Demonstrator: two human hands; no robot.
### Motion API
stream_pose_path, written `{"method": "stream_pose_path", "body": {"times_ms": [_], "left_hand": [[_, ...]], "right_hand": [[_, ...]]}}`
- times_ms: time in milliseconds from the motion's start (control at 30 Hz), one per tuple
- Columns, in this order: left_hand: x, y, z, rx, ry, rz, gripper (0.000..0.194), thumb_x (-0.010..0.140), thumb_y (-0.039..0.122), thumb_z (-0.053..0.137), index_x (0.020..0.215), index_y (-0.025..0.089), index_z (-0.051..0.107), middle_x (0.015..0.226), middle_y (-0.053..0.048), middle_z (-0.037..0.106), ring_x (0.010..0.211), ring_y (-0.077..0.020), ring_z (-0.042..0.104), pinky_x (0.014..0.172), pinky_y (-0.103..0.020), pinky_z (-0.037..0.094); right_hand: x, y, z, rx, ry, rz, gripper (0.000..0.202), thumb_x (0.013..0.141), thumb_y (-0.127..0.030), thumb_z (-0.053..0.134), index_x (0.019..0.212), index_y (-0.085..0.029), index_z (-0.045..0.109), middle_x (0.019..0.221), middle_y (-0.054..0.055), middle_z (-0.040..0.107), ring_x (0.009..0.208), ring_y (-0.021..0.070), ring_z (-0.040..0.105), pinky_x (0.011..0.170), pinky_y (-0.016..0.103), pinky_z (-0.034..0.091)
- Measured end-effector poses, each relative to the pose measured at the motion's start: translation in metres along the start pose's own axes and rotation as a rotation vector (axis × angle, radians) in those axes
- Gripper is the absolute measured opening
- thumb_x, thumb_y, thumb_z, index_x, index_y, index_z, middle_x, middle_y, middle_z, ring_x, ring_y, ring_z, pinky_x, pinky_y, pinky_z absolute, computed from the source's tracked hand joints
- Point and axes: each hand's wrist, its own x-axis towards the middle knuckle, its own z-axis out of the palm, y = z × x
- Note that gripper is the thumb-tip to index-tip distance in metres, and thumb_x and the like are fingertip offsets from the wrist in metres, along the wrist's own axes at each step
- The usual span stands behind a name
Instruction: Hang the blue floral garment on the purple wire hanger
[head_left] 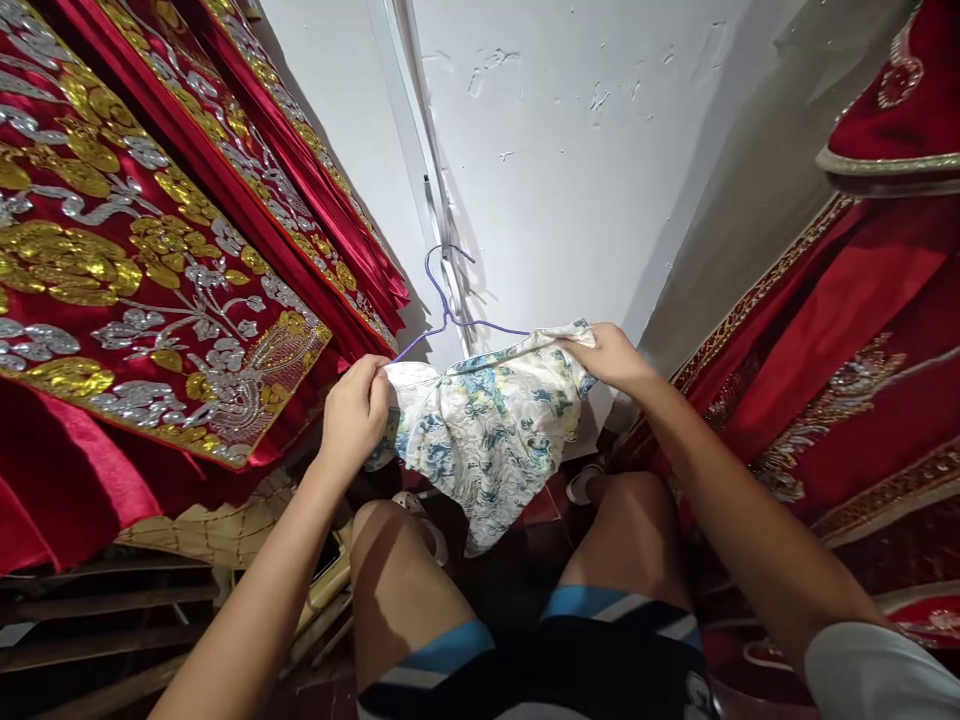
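Note:
A white garment with blue and yellow print [495, 420], which looks like a collared shirt, hangs stretched between my hands over my knees. At its left shoulder, my left hand [356, 410] is closed on the cloth. My right hand [607, 358] pinches the collar or shoulder edge on the other side. A purple wire hanger [444, 315] runs behind and into the top of the garment, its hook pointing away from me near the wall. The hanger's lower part is hidden by the cloth.
Red cloth with gold and silver sequins [172, 240] hangs close on the left. More red embroidered fabric [847, 380] stands on the right. Ahead is a white panel [555, 150] with a metal edge strip [409, 110]. Wooden slats [97, 610] lie low at left.

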Motion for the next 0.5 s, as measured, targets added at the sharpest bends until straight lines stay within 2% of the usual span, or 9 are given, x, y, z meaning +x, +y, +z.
{"method": "stream_pose_path", "body": {"times_ms": [67, 133, 233, 333, 400, 500], "left_hand": [[0.004, -0.004, -0.003, 0.015, 0.042, -0.022, 0.025, 0.097, 0.033, 0.041, 0.098, 0.019, 0.061, 0.097, -0.008, 0.062, 0.092, -0.0219, 0.059, 0.085, -0.032, 0.045], [0.008, -0.011, -0.006, -0.008, 0.075, -0.034, 0.024, 0.095, 0.036, 0.046, 0.104, 0.018, 0.06, 0.108, -0.011, 0.06, 0.102, -0.0233, 0.057, 0.092, -0.033, 0.044], [0.011, -0.021, -0.01, -0.082, 0.003, -0.103, 0.034, 0.094, 0.042, 0.05, 0.118, 0.018, 0.055, 0.111, -0.009, 0.062, 0.101, -0.023, 0.059, 0.09, -0.033, 0.044], [0.012, -0.024, -0.014, -0.095, -0.119, -0.185, 0.036, 0.095, 0.048, 0.048, 0.113, 0.019, 0.057, 0.094, -0.004, 0.067, 0.084, -0.0206, 0.061, 0.078, -0.03, 0.044], [0.012, -0.024, -0.014, -0.103, -0.143, -0.21, 0.036, 0.095, 0.05, 0.046, 0.107, 0.019, 0.06, 0.089, -0.003, 0.067, 0.081, -0.02, 0.06, 0.075, -0.029, 0.043], [0.01, -0.024, -0.006, -0.17, -0.152, -0.234, 0.035, 0.094, 0.049, 0.049, 0.104, 0.018, 0.061, 0.09, -0.003, 0.067, 0.081, -0.0189, 0.06, 0.075, -0.028, 0.043]], "right_hand": [[-0.004, -0.01, -0.017, 0.042, -0.239, 0.108, 0.033, 0.074, -0.045, 0.077, 0.071, -0.013, 0.073, 0.07, 0.007, 0.07, 0.067, 0.0233, 0.066, 0.062, 0.033, 0.052], [-0.011, -0.02, -0.032, 0.119, -0.471, 0.131, 0.035, 0.071, -0.047, 0.079, 0.076, -0.013, 0.076, 0.075, 0.008, 0.073, 0.069, 0.0227, 0.068, 0.062, 0.032, 0.053], [-0.017, -0.03, -0.047, 0.212, -0.666, 0.102, 0.035, 0.075, -0.046, 0.077, 0.083, -0.012, 0.078, 0.083, 0.008, 0.076, 0.078, 0.0227, 0.071, 0.067, 0.032, 0.056], [-0.015, -0.032, -0.055, 0.311, -0.738, 0.169, 0.034, 0.074, -0.042, 0.079, 0.088, -0.011, 0.078, 0.084, 0.009, 0.077, 0.08, 0.0223, 0.072, 0.07, 0.03, 0.057], [-0.013, -0.03, -0.053, 0.407, -0.744, 0.245, 0.037, 0.069, -0.039, 0.083, 0.093, -0.012, 0.077, 0.086, 0.009, 0.077, 0.08, 0.0234, 0.073, 0.072, 0.031, 0.058], [-0.014, -0.026, -0.034, 0.62, -0.598, 0.284, 0.045, 0.062, -0.039, 0.087, 0.098, -0.015, 0.075, 0.092, 0.008, 0.077, 0.081, 0.0269, 0.074, 0.074, 0.035, 0.06]]}}
